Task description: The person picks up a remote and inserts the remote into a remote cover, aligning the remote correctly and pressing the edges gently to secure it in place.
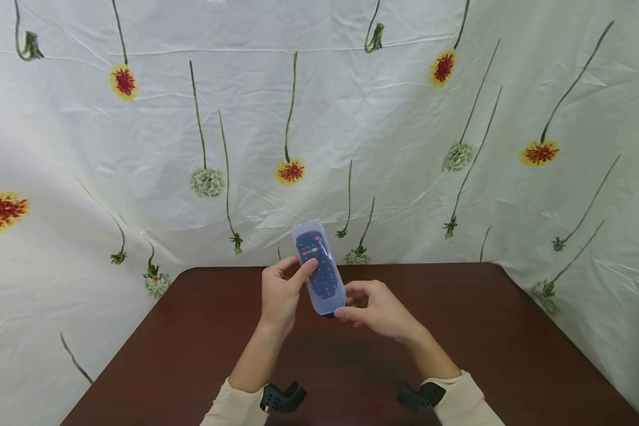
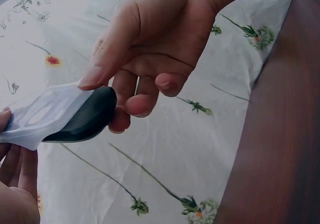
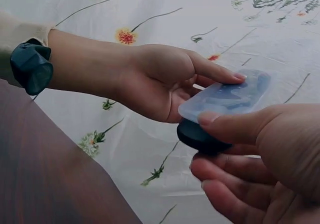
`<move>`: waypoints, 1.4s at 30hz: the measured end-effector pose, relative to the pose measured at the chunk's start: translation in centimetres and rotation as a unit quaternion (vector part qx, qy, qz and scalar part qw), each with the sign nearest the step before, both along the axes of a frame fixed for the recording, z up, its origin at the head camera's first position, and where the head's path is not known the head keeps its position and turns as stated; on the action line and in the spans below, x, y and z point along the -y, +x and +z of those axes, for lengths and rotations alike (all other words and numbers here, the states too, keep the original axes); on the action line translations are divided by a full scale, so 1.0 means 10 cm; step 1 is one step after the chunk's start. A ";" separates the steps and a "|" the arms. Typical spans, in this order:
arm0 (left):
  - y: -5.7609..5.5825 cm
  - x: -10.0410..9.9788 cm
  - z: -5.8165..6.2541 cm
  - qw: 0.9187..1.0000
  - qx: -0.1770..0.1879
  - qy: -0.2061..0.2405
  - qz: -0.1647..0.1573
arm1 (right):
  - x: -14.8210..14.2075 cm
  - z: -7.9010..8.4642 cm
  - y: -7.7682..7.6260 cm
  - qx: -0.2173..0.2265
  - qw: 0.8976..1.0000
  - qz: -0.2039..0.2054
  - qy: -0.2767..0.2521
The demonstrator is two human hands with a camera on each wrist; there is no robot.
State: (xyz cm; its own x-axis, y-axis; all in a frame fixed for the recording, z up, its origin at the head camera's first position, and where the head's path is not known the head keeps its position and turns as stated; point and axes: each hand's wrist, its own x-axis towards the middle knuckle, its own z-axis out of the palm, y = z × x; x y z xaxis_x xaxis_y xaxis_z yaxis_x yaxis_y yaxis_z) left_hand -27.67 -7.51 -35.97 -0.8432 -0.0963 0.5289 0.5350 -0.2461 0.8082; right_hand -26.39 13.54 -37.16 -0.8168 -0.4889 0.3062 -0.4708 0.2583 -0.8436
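Note:
A dark remote control point(image 1: 319, 266) with small coloured buttons sits inside a translucent, pale protective cover point(image 1: 331, 304). Its black bottom end point(image 2: 90, 116) sticks out from under the cover's edge in both wrist views. My left hand point(image 1: 283, 293) grips the covered remote by its side, thumb across the front and fingers behind. At the lower corner, my right hand point(image 1: 380, 310) pinches the cover's edge: the thumb point(image 3: 215, 119) lies on the cover and the index finger is under the remote's bare end. The other right fingers are loosely bent.
Below the hands is a dark brown table point(image 1: 202, 355). A white cloth point(image 1: 404, 130) printed with flowers hangs behind it and along both sides. Each wrist wears a black strap-on device, one on the left point(image 1: 282, 397) and one on the right point(image 1: 420, 396).

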 end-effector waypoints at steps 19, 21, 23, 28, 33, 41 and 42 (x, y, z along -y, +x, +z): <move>-0.02 -0.04 -0.06 0.998 -0.010 -0.015 0.058 | 0.26 -0.11 0.06 -0.067 0.995 -0.048 -0.065; -0.02 -0.05 -0.08 0.999 -0.001 -0.007 0.053 | 0.29 -0.13 0.07 -0.076 0.993 -0.058 -0.075; -0.02 -0.07 -0.09 0.999 0.007 -0.001 0.045 | 0.31 -0.15 0.07 -0.086 0.991 -0.068 -0.082; -0.01 -0.09 -0.10 0.999 0.000 -0.008 0.039 | 0.29 -0.16 0.06 -0.089 0.991 -0.061 -0.075; -0.01 -0.08 -0.10 0.998 -0.013 -0.040 0.045 | 0.20 -0.10 0.05 -0.064 0.997 -0.029 -0.043; -0.01 -0.13 -0.09 0.995 -0.035 -0.090 0.040 | 0.16 -0.03 0.06 -0.065 0.994 -0.033 -0.086; 0.00 -0.14 -0.09 0.994 -0.037 -0.095 0.040 | 0.17 -0.04 0.05 -0.072 0.992 -0.049 -0.089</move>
State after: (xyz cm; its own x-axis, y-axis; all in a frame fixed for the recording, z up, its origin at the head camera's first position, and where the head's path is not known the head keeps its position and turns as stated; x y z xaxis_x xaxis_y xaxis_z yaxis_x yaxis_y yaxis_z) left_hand -27.65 -6.09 -36.91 -0.7954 -0.0546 0.6036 0.6059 -0.0479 0.7941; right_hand -25.87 11.89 -37.51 -0.7992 -0.3369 0.4977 -0.5698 0.1611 -0.8059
